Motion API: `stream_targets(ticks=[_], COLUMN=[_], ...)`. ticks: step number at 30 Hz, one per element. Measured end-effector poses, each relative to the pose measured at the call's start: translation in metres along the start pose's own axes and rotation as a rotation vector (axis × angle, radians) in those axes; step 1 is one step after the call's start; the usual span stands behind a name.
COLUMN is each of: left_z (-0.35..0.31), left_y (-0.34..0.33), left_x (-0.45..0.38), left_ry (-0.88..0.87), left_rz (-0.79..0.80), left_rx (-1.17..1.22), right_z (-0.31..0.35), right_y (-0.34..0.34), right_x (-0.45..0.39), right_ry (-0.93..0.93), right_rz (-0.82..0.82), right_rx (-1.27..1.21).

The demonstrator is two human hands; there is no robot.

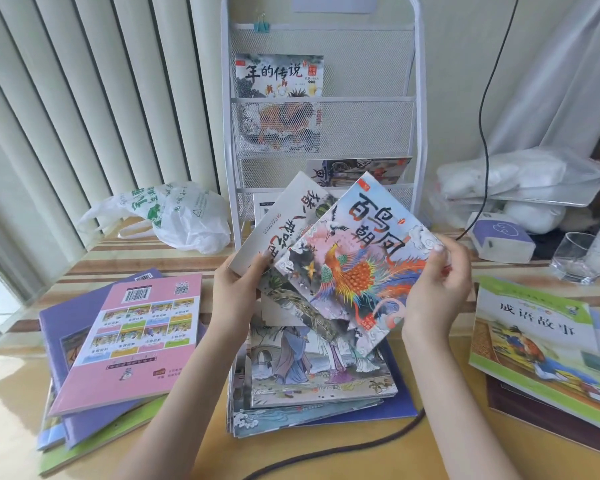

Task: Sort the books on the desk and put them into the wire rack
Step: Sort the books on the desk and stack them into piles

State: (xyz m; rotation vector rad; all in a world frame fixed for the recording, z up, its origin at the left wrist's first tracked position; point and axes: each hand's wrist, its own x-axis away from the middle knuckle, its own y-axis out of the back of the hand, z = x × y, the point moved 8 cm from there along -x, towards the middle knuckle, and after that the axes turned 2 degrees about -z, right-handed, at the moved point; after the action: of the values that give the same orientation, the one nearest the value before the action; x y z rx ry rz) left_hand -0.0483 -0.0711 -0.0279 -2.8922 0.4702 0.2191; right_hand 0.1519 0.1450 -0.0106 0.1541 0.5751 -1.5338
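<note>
you are looking down at a striped wooden desk [430, 455] with a white wire rack [419, 109] standing at its far edge. your left hand [238, 284] has its fingers curled round the lower corner of a grey-white book [284, 216], held up and tilted. your right hand [437, 289] pinches the right edge of a phoenix-cover book [354, 265], thumb in front, fingers behind; it overlaps the grey-white one. both are raised above a middle stack of picture books [312, 372]. a pink-backed book [132, 341] tops a purple pile to your left, and a green-bordered book [541, 341] lies to your right. the rack already holds a book [279, 76] in an upper pocket and another in the pocket below.

these look like thin, light paperbacks with glossy covers, so they will probably bend and may slide against each other. hold each near the spine or by a corner with thumb and fingers on opposite faces, and lower it edge-first into a pocket. a black cable [343, 448] crosses the desk near you.
</note>
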Motion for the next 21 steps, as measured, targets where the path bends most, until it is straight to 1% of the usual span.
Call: stream_targets(ticks=[4,7,13,17,21], left_z=[-0.001,0.001,0.003,0.004,0.002], left_y=[0.001,0.002,0.005,0.007,0.008], left_x=[0.000,0.000,-0.001,0.000,0.001], left_ry=[-0.006,-0.001,0.009,0.005,-0.013], left_rz=[-0.012,-0.008,-0.028,-0.038,-0.049], left_rx=[0.021,0.026,-0.016,-0.014,-0.011], right_z=[-0.007,-0.010,-0.009,-0.006,-0.017], right_y=[-0.005,-0.013,-0.020,-0.010,0.003], right_x=[-0.007,-0.002,0.009,0.009,0.002], right_ry=[-0.001,-0.020,0.016,0.024,-0.037], right_rz=[0.017,0.042,0.046,-0.035,-0.088], right_rx=[0.126,0.125,0.094,0.067,0.066])
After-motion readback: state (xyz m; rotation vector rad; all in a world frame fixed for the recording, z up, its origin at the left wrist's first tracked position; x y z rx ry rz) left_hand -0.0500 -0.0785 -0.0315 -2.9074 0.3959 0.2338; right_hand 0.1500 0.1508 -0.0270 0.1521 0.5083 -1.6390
